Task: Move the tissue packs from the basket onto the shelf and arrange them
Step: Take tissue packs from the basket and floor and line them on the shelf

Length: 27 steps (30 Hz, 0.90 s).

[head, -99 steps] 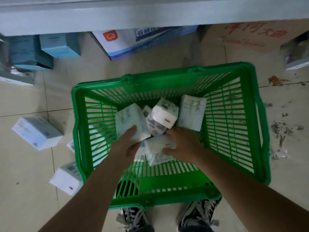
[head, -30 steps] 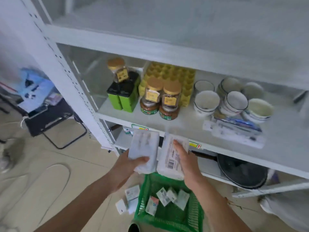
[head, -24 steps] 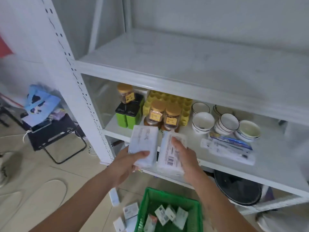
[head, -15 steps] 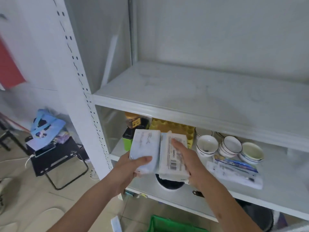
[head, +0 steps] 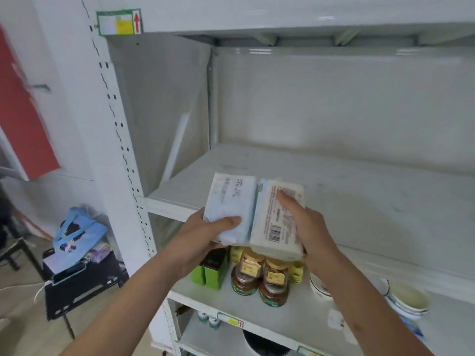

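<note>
Transfer step: left hand [head: 198, 237] is gripping a pale-blue plastic-wrapped tissue pack [head: 230, 201]; right hand [head: 305, 227] is gripping a white barcoded tissue pack [head: 276, 219]. Next: lower both toward 12 o'clock onto the bare white metal shelf [head: 359, 191].

A white metal rack [head: 120, 155] with a perforated upright stands against a pale wall [head: 51, 73]. Left of the upright, a red panel [head: 23, 119] hangs on that wall. Below it, near the rack's foot, a black folding stool [head: 82, 286] sits on a beige tiled floor [head: 23, 325]. The light is soft and even.
</note>
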Each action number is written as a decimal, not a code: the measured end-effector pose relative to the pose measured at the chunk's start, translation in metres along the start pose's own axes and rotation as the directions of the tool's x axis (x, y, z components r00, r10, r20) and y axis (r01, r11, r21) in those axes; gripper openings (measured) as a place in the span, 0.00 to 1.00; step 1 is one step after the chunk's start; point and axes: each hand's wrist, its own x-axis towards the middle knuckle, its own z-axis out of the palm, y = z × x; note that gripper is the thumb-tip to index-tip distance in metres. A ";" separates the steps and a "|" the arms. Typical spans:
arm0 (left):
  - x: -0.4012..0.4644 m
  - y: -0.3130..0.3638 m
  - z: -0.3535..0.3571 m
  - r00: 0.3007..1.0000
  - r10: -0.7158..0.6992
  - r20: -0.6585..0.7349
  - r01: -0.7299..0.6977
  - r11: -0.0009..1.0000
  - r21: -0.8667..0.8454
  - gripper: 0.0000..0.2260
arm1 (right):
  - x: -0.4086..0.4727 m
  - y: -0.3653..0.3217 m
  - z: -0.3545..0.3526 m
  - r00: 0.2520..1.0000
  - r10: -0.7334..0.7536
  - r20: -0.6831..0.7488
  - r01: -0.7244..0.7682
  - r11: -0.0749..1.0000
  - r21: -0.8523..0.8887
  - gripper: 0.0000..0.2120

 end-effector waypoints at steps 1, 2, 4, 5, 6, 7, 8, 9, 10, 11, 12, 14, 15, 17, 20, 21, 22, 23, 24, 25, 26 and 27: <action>0.012 0.006 0.003 1.000 0.010 -0.010 -0.009 0.999 0.036 0.23 | 0.010 -0.003 0.000 1.000 0.007 -0.027 -0.007 0.999 -0.032 0.23; 0.025 0.011 0.004 0.999 0.022 -0.038 -0.018 0.995 0.095 0.25 | 0.021 -0.004 -0.001 0.998 0.010 -0.057 -0.014 0.998 -0.061 0.22; 0.051 0.016 0.005 0.993 0.024 -0.119 0.005 0.972 0.234 0.30 | 0.038 -0.002 -0.002 0.995 0.006 -0.097 -0.013 0.997 -0.078 0.21; 0.063 0.018 0.004 0.989 0.010 -0.145 0.030 0.961 0.274 0.32 | 0.044 -0.002 -0.002 0.994 -0.002 -0.106 -0.006 0.997 -0.073 0.21; 0.073 0.019 0.003 0.989 -0.007 -0.146 0.052 0.951 0.304 0.33 | 0.049 -0.002 0.000 0.993 -0.012 -0.114 0.004 0.997 -0.077 0.22; 0.083 0.021 0.002 0.991 -0.022 -0.134 0.067 0.938 0.341 0.34 | 0.054 -0.002 0.002 0.992 -0.025 -0.126 0.014 0.996 -0.093 0.24; 0.091 0.023 0.000 0.992 -0.035 -0.120 0.079 0.918 0.388 0.33 | 0.059 -0.003 0.004 0.990 -0.043 -0.138 0.026 0.993 -0.119 0.26; 0.099 0.025 -0.001 0.993 -0.042 -0.109 0.086 0.894 0.440 0.32 | 0.065 -0.004 0.006 0.986 -0.057 -0.155 0.036 0.990 -0.139 0.28; 0.106 0.026 -0.002 0.994 -0.037 -0.107 0.086 0.862 0.500 0.31 | 0.071 -0.005 0.008 0.982 -0.064 -0.175 0.037 0.987 -0.154 0.30; 0.112 0.027 -0.003 0.994 -0.018 -0.109 0.077 0.822 0.565 0.31 | 0.079 -0.005 0.009 0.979 -0.064 -0.193 0.032 0.986 -0.163 0.29; 0.117 0.027 -0.005 0.993 0.004 -0.116 0.069 0.783 0.619 0.31 | 0.086 -0.006 0.010 0.977 -0.057 -0.205 0.021 0.984 -0.174 0.28; 0.125 0.026 -0.008 0.992 0.032 -0.126 0.058 0.757 0.651 0.32 | 0.097 -0.009 0.011 0.973 -0.067 -0.220 0.015 0.973 -0.230 0.27; 0.126 0.026 -0.010 0.992 0.042 -0.122 0.048 0.755 0.654 0.32 | 0.100 -0.011 0.012 0.970 -0.095 -0.224 0.026 0.955 -0.294 0.28; 0.128 0.026 -0.010 0.991 0.088 -0.096 0.003 0.722 0.692 0.34 | 0.103 -0.010 0.012 0.942 -0.204 -0.265 0.075 0.901 -0.427 0.29; 0.120 0.024 -0.013 0.957 0.287 -0.045 -0.137 0.581 0.802 0.32 | 0.091 -0.004 0.007 0.840 -0.428 -0.335 0.230 0.838 -0.494 0.22; 0.113 0.022 -0.014 0.931 0.365 0.006 -0.211 0.525 0.824 0.31 | 0.082 -0.001 0.004 0.794 -0.522 -0.313 0.313 0.791 -0.526 0.17; 0.103 0.019 -0.016 0.900 0.430 0.075 -0.290 0.460 0.839 0.31 | 0.072 0.003 0.002 0.749 -0.612 -0.254 0.391 0.717 -0.577 0.15; 0.092 0.014 -0.017 0.861 0.483 0.157 -0.362 0.366 0.857 0.31 | 0.061 0.006 0.001 0.705 -0.691 -0.157 0.464 0.618 -0.635 0.14; 0.082 0.008 -0.018 0.817 0.523 0.244 -0.415 0.239 0.878 0.32 | 0.050 0.011 0.002 0.671 -0.741 -0.036 0.512 0.498 -0.700 0.16; 0.073 0.001 -0.018 0.776 0.544 0.319 -0.439 0.101 0.893 0.34 | 0.040 0.017 0.005 0.660 -0.746 0.089 0.522 0.370 -0.769 0.19; 0.066 -0.006 -0.017 0.750 0.547 0.372 -0.438 -0.012 0.899 0.36 | 0.031 0.023 0.008 0.667 -0.717 0.200 0.501 0.234 -0.833 0.24; 0.061 -0.011 -0.016 0.753 0.522 0.401 -0.421 -0.086 0.903 0.37 | 0.024 0.028 0.012 0.685 -0.670 0.286 0.469 0.105 -0.877 0.28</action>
